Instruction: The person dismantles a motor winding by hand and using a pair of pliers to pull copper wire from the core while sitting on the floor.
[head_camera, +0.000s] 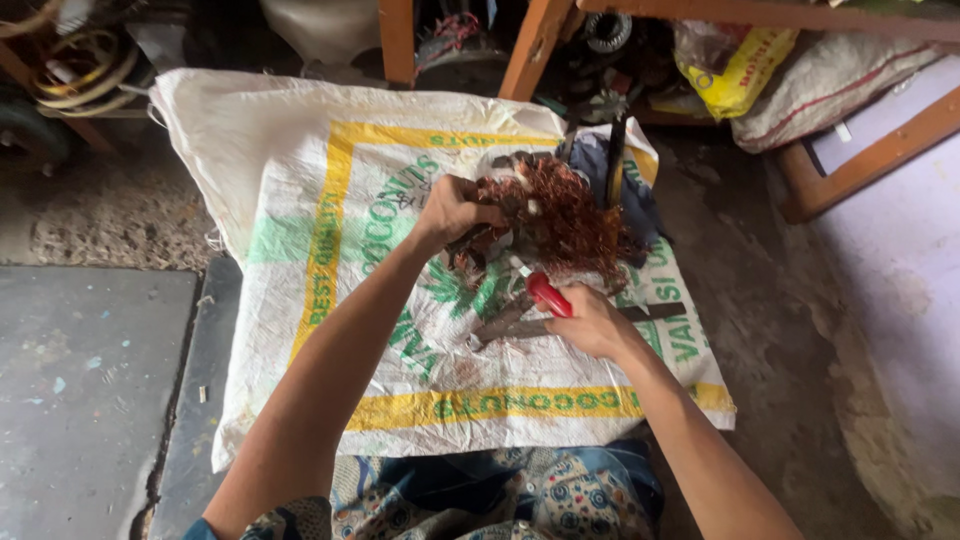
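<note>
A tangled bundle of copper wire (565, 215) sits on a round metal motor core (490, 250) in the middle of a white woven sack (300, 180) spread on the floor. My left hand (455, 208) grips the left side of the core and the wire. My right hand (592, 320) is closed on a red-handled tool (547, 293) whose tip points into the bottom of the wire bundle. A dark flat tool (614, 160) stands upright behind the bundle.
Thin metal strips (510, 325) lie on the sack by my right hand. Wooden frame legs (397, 40), coils (85, 65) and a yellow bag (740, 70) crowd the far edge. A grey slab (80, 380) lies at the left, a wooden frame (860, 160) at the right.
</note>
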